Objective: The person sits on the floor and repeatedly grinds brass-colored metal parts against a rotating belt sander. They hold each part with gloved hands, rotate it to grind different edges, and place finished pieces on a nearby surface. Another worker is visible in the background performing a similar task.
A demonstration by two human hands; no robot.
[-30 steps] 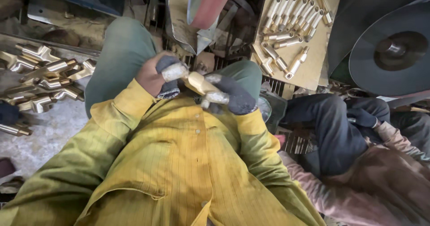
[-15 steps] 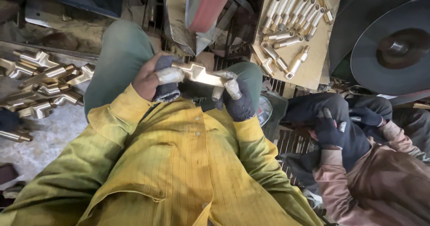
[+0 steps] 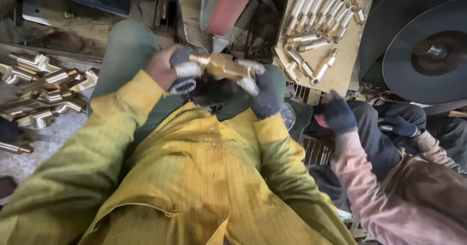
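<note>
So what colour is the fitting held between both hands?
Brass-gold fitting, clearest in the head view.

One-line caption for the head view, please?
Left hand and right hand hold a brass fitting before a sanding belt.

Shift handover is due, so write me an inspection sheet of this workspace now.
Surface: grey floor, dusty, at the left.
Job's things: brass fitting, held level between both hands above the lap.
Clutter: pile of brass castings on the floor; rows of brass tubes on a board.
Grippers: left hand and right hand, both in cloth wraps, grip the fitting's ends.
Cables: nothing seen.
Surroundings: sanding belt ahead; dark wheel at right; a co-worker's gloved hand nearby.
</note>
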